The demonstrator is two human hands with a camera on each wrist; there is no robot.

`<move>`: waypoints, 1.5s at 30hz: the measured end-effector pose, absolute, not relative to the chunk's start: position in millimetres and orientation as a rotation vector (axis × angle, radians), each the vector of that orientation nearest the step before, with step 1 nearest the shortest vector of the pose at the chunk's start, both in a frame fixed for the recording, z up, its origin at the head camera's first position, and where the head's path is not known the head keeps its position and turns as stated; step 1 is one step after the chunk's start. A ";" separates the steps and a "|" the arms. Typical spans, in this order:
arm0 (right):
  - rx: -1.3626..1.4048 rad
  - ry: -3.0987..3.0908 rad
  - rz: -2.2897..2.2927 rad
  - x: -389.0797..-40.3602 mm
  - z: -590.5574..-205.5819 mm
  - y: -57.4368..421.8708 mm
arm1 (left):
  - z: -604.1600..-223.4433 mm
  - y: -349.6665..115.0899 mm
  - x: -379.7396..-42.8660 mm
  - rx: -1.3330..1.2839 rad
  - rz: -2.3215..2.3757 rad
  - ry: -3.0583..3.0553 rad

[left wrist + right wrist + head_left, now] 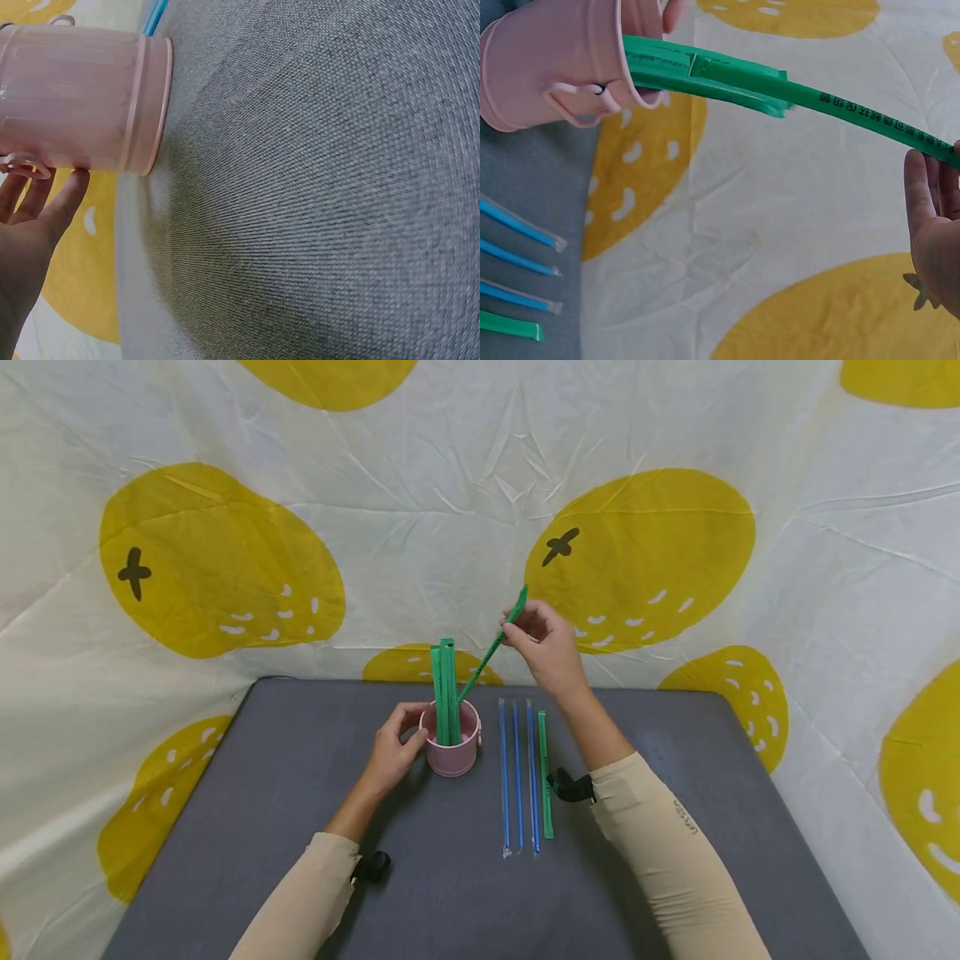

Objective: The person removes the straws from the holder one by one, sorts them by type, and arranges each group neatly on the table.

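In the head view, my left hand [392, 745] holds the side of a small pink bucket [452, 763] that stands upright on the table. A bundle of several green-wrapped straws [446, 689] stands in the bucket and sticks up above its rim. My right hand [553, 652] pinches another green-wrapped straw [491, 652] near its upper end. That straw slants down to the left, with its lower end at the bucket's rim. In the right wrist view, dark print runs along the held straw [840, 109], and its far end overlaps the bundle [660, 60].
Right of the bucket, three blue straws [517, 777] in clear wrappers lie side by side on the dark grey table [450, 885]. Beside them lies one green-wrapped straw [546, 777], close to my right wrist's camera [572, 786]. Behind the table hangs a fruit-patterned cloth [435, 552].
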State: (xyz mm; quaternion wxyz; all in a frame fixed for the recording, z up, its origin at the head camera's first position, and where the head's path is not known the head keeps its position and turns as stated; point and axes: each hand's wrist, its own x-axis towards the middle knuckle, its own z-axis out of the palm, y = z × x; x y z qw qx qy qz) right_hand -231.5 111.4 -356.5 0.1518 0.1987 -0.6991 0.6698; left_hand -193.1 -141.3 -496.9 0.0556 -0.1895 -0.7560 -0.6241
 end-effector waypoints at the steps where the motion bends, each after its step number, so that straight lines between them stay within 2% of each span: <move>1: 0.574 -1.996 1.924 -231.3 -355.5 113.3 | -496.9 -141.2 -193.5 -0.574 -1.895 -2.294; 21: 0.457 -1.949 1.922 -225.3 -359.3 174.4 | -497.3 -143.6 -196.3 -0.587 -1.926 -2.283; 29: 0.355 -2.075 1.835 -209.1 -365.7 189.6 | -498.7 -144.3 -196.5 -0.608 -1.921 -2.271; 45: 0.181 -2.293 1.846 -203.4 -411.9 222.9 | -501.2 -143.7 -193.3 -0.594 -1.889 -2.302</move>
